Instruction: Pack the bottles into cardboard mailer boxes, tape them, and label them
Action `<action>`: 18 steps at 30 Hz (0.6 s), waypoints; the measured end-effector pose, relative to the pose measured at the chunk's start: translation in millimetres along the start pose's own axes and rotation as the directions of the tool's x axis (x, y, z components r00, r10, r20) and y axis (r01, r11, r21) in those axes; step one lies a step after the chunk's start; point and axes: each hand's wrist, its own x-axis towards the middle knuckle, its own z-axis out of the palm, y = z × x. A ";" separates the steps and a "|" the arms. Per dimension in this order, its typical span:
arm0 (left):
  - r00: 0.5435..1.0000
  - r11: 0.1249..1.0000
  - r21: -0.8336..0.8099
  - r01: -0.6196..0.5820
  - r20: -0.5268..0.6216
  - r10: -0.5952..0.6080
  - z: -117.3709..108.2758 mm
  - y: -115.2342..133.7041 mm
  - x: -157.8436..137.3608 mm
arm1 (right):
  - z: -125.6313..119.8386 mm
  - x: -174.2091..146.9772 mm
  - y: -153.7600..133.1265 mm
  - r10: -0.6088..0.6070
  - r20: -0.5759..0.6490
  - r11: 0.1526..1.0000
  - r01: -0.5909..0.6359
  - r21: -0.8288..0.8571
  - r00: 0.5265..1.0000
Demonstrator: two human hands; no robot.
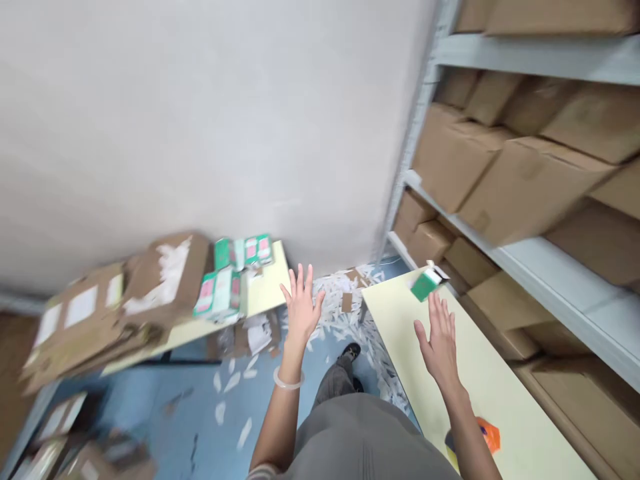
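Observation:
My left hand (pixel 302 308) is raised over the floor between two tables, fingers spread, with nothing in it. A pale bangle (pixel 289 379) circles that wrist. Above the right-hand table (pixel 400 333), my right hand (pixel 439 337) is held with its fingers stretched out, also holding nothing. Just beyond its fingertips is a small green box (pixel 425 283) with its flaps open; I cannot tell whether the fingers touch it. An orange item (pixel 489 435) lies on the table, partly hidden by my right forearm.
Several green and white boxes (pixel 219 293) and flattened cardboard (pixel 160 277) lie on the left table (pixel 265 283). Metal shelving (pixel 540 59) with cardboard cartons (pixel 540 180) stands on the right. White paper scraps (pixel 333 310) litter the blue floor (pixel 200 413). A pale wall (pixel 210 120) rises ahead.

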 end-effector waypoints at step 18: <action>0.697 0.507 0.480 0.716 -0.535 -0.477 -193.0 -137.7 -301.0 | 236.4 -92.4 -195.2 -0.687 0.512 0.701 0.657 0.279 0.515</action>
